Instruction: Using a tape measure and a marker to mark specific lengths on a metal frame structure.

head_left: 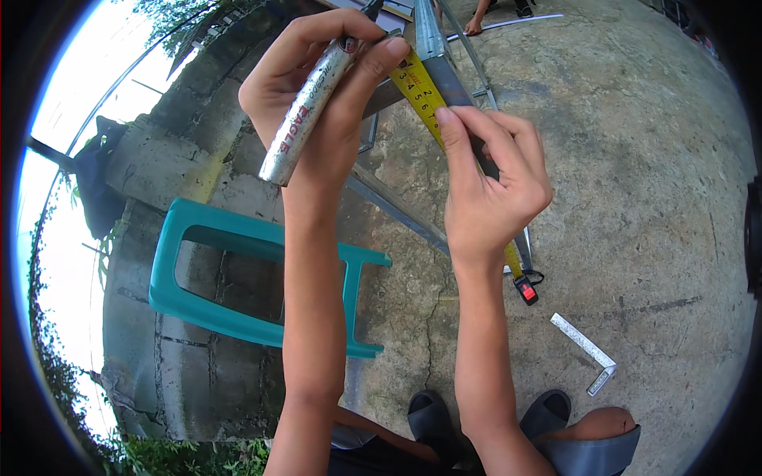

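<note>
At upper centre, yellow tape (pixel 419 89) from its case (pixel 525 290) is pinched by right hand (pixel 496 178) and by left hand (pixel 349 99) clasping marker (pixel 305 119).

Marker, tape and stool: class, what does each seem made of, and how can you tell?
Marker: probably metal; its silver finish looks scuffed. Tape: likely painted steel, thin and yellow, running straight. Stool: apparently moulded plastic; smooth teal, rounded corners.

A cracked, stained concrete floor (pixel 651 222) carries an L-shaped metal square (pixel 583 343), lying closer in than the right hand (pixel 500 170) and off to its right. A teal plastic stool (pixel 165 270) rests closer in than the left hand (pixel 329 87), toward its left; a thin pale strip (pixel 524 22) lies well beyond the right hand.
</note>
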Demonstrator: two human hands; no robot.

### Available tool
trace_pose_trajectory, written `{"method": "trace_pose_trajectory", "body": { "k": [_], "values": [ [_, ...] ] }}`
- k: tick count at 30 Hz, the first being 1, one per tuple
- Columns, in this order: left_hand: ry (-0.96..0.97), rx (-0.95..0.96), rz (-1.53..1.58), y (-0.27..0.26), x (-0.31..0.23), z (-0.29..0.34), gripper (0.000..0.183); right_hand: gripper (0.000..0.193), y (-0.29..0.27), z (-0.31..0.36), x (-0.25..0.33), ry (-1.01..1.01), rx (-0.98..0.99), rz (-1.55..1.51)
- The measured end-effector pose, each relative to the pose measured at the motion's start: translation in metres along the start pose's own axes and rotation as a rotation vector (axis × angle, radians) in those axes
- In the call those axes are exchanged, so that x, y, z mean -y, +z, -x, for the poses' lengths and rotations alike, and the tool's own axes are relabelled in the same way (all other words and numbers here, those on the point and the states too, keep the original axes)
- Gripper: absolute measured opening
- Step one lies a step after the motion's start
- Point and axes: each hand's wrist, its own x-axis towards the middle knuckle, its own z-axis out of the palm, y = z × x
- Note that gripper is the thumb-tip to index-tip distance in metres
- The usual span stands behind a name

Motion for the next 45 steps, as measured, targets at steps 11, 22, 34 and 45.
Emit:
{"method": "trace_pose_trajectory", "body": {
  "k": [11,22,34,45],
  "values": [
    [0.101,0.082,-0.141,0.005,-0.004,0.001,0.018,0.012,-0.008,0.001,0.000,0.108,0.027,-0.063],
    [0.105,0.085,-0.177,0.012,-0.011,0.010,0.016,0.011,-0.017,0.010,0.003,0.225,0.065,-0.024],
    [0.120,0.161,-0.172,0.012,-0.015,0.008,0.018,0.034,-0.005,-0.014,-0.020,-0.046,-0.071,0.017],
    [0.063,0.083,-0.207,0.015,-0.021,0.012,0.019,0.037,0.000,-0.005,-0.018,0.246,0.149,-0.221]
  ]
}}
